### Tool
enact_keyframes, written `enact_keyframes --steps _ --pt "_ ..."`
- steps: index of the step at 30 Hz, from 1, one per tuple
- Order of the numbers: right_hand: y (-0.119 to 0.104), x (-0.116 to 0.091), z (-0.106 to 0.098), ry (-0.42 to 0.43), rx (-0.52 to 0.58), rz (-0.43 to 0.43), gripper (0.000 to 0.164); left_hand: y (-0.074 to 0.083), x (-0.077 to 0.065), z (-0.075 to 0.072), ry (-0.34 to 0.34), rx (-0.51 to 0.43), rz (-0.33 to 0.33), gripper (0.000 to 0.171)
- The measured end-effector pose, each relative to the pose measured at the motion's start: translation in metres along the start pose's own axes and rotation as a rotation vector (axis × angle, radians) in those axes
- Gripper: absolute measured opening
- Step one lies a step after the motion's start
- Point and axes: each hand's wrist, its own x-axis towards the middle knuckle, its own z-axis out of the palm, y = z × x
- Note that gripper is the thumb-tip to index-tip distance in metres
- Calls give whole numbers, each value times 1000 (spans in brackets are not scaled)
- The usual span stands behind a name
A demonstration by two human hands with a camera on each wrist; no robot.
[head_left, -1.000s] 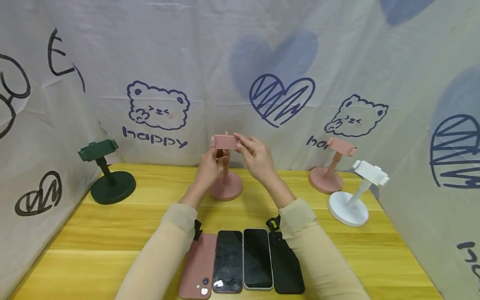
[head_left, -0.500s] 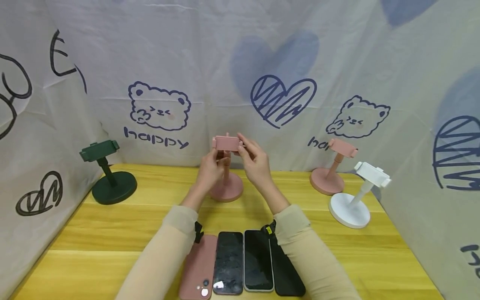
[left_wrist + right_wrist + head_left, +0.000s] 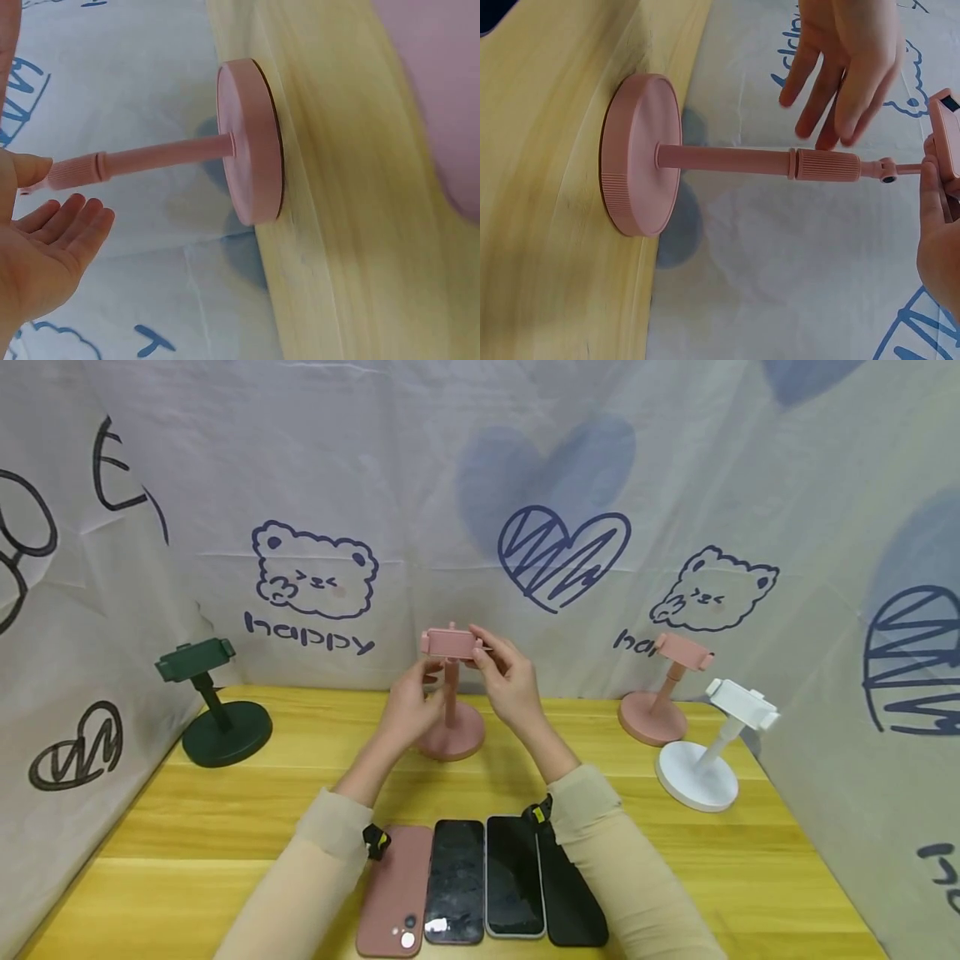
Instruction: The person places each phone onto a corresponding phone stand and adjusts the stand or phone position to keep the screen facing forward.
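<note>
- Pink colours the first stand (image 3: 451, 689), upright at the centre of the frame, its round base on the counter (image 3: 187, 827).
- The right hand (image 3: 513, 685) pinches the right end of that stand's clamp (image 3: 452, 644).
- The left hand (image 3: 411, 706) has its fingers loosely spread near the ribbed collar (image 3: 75, 171); whether it touches, I cannot tell.
- Four stands in all: two pink, one green, one white. The second pink stand (image 3: 667, 691) and the white stand (image 3: 722, 746) are at the right of the frame, the green stand (image 3: 210, 700) at the left.
- Four phones at bottom centre, side by side: a pink phone (image 3: 397, 885), two dark-screened phones (image 3: 454, 881) (image 3: 513, 877), a black phone (image 3: 568, 893) partly under the right sleeve (image 3: 626, 868).
- Two bear drawings (image 3: 315, 572) (image 3: 716, 593) on the cloth (image 3: 420, 510).
- Writing: "happy" (image 3: 309, 633) under the left bear; "hap" (image 3: 633, 643) under the right one, its rest hidden behind the second pink stand; "E" (image 3: 112, 464) at upper left; cut-off letters (image 3: 941, 864) at the lower right edge.
</note>
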Motion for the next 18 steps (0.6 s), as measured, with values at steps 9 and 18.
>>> enact_keyframes --steps 9,18 --pt "1 -3 -2 -15 -5 11 37 -1 -45 -26 -91 120 35 50" --pt "-2 1 -5 -32 -23 40 38 -2 -83 -47 -165 307 146 51"
